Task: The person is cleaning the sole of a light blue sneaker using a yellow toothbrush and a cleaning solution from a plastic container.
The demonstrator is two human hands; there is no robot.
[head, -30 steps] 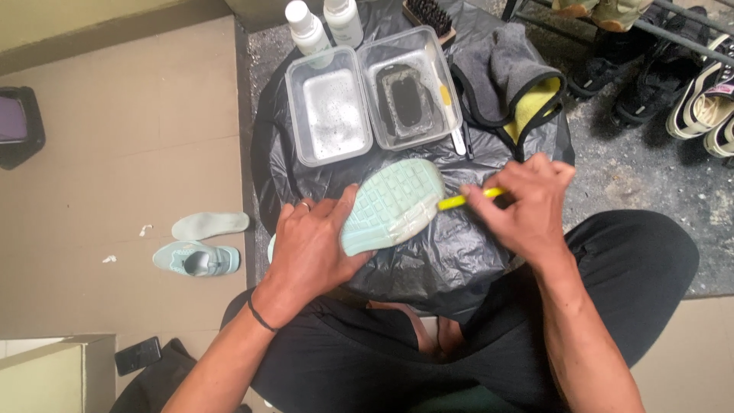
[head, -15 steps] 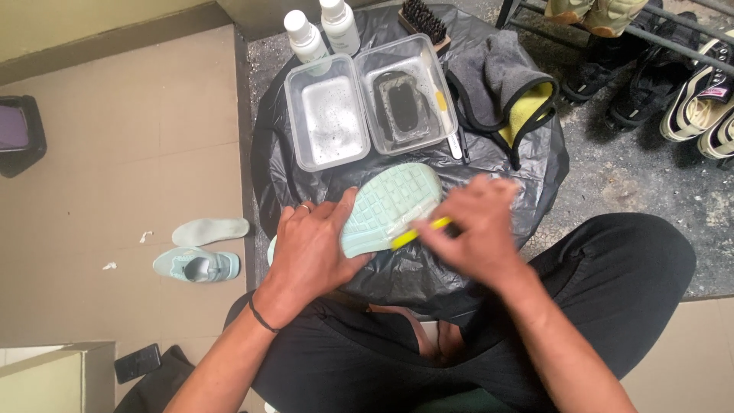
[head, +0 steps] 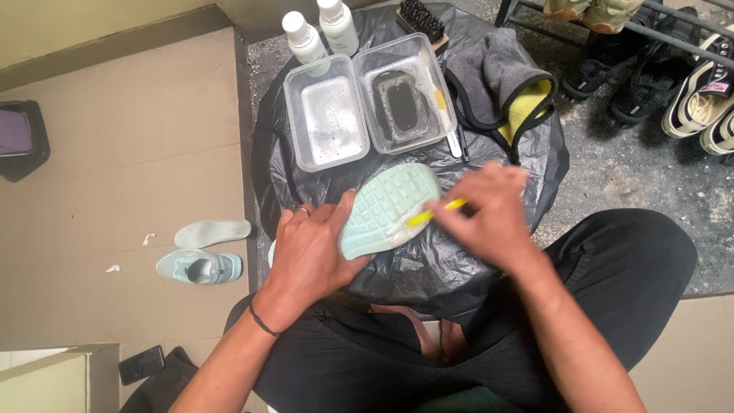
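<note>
A pale mint shoe (head: 386, 206) lies sole up over a black plastic sheet (head: 428, 268). My left hand (head: 310, 256) grips its heel end from the left. My right hand (head: 485, 210) holds a yellow-handled brush (head: 436, 213), whose tip touches the sole's right edge. The brush head is hidden against the sole.
Two clear tubs stand behind the shoe, one with soapy water (head: 325, 122), one with dark water (head: 405, 95). Two white bottles (head: 321, 30), a bristle brush (head: 420, 19) and a grey-yellow cloth (head: 505, 84) lie beyond. A second mint shoe (head: 199, 266) and an insole (head: 212, 232) rest on the floor at left; shoes on a rack (head: 665, 69) at right.
My right hand has moved left with the brush, from beside the shoe's toe end onto the sole's right edge. The left hand keeps its grip.
</note>
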